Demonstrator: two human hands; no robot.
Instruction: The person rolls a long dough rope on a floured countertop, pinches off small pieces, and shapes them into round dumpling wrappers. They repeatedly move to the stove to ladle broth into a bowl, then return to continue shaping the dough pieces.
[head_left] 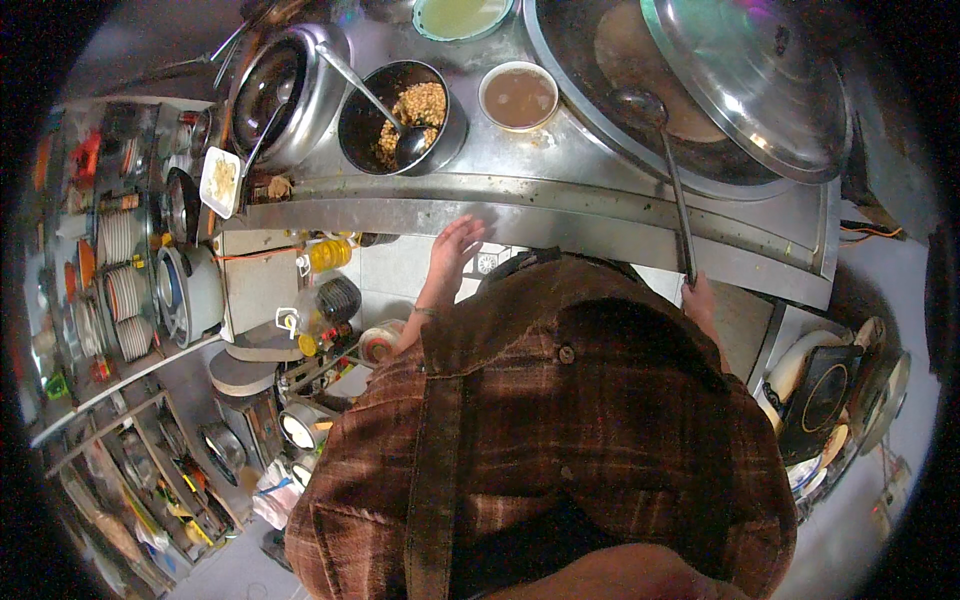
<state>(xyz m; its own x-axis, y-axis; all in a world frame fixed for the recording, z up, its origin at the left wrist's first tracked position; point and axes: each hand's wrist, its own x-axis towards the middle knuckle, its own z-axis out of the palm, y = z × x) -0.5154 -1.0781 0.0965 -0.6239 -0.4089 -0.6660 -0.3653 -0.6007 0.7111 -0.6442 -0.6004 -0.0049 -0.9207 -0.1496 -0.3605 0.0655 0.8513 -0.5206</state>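
Observation:
My right hand is closed around the lower end of a long-handled ladle. The ladle's dark bowl end lies over the large wok, which holds a brownish liquid. Just in front of the steel counter's edge, my left hand is empty, its fingers loosely stretched. Beyond it stands a white-rimmed bowl of brown liquid. To that bowl's left, a dark pot contains pale yellow-brown bits, with a metal serving spoon leaning in it.
A domed metal lid covers the wok's right part. Further left are a round metal pan and a small white tray. A green-rimmed bowl stands at the back. Oil bottles and shelves of stacked plates occupy the left side.

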